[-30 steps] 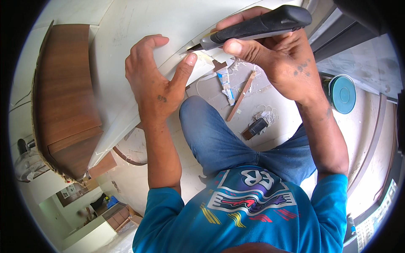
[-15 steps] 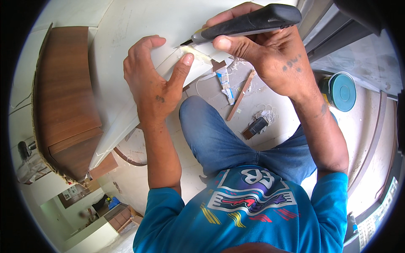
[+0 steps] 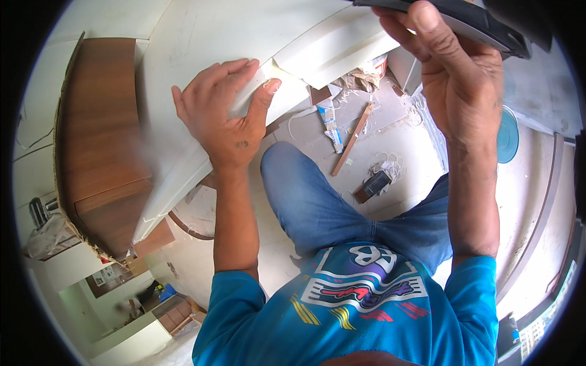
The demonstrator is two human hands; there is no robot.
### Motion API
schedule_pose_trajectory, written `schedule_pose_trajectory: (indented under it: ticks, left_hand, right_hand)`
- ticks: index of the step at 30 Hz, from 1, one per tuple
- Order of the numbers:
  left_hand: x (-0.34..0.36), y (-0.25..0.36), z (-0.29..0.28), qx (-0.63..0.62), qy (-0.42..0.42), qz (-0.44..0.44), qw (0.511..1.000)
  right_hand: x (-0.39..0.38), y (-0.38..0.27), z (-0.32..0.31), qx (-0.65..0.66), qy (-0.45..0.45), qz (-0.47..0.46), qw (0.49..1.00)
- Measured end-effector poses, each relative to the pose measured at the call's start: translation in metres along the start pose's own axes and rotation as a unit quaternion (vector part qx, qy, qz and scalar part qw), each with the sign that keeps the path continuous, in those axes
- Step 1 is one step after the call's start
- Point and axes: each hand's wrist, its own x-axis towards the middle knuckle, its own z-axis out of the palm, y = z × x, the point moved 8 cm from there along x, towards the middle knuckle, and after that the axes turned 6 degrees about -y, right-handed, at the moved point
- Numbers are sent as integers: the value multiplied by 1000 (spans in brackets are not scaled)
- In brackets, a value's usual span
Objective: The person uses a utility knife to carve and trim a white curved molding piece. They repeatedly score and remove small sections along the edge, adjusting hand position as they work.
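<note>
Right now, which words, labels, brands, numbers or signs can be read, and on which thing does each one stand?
Teal shirt: large chest lettering, partly legible; I do not quote it.
Blue-and-white tube: printing too small to read.
Left hand: small dark mark, too blurred to read.
Black-and-grey knife in the right hand: no readable text.

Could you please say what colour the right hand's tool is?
Black and grey tool, best seen in head view.
</note>
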Motion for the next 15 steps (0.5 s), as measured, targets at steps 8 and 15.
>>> schedule_pose_trajectory:
  ticks: [8,15]
  left_hand:
    - [-50,53,1,49,2,230,972]
    - [-85,78,5,-124,-61,138,981]
  right_hand:
    - [7,32,-94,51,-92,-23,994]
    - [-8,54,-172,-3,-74,47,996]
